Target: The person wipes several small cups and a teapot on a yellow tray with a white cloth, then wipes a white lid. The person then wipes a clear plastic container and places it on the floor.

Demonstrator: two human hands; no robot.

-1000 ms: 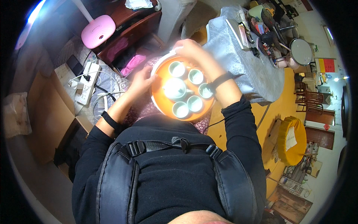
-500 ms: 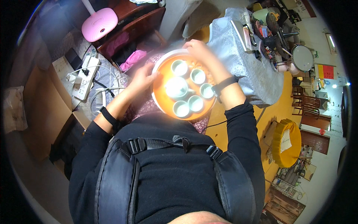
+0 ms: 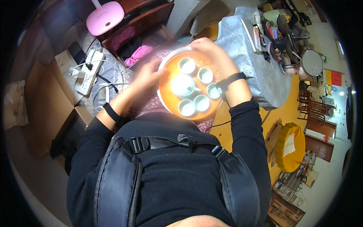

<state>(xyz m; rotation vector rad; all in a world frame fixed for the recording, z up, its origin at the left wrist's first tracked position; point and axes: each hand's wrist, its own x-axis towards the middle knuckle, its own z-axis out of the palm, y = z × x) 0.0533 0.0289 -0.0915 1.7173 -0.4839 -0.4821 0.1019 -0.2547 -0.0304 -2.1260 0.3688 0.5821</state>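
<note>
A round orange tray [image 3: 171, 103] with a white rim is held in front of my body between both hands. On it stand a pale teapot [image 3: 183, 86], glaring in the light, and several pale green cups [image 3: 205, 75] around it. My left hand [image 3: 150, 72] grips the tray's left rim, thumb over the edge. At the far rim my right hand [image 3: 202, 46] is closed on the tray, its wrist bent above the right side. The fingers under the tray are hidden.
To the left lie a white power strip [image 3: 87, 73] with cables, a white comb [image 3: 102, 94] and a cardboard box [image 3: 47, 109]. A pink lamp base [image 3: 105, 19] stands farther off. On the right are a silver-covered table [image 3: 245, 56] and a yellow-covered round stool [image 3: 292, 147].
The tray and both hands have shifted slightly to the right in view, as has most of the background. My grip on the tray looks the same.
</note>
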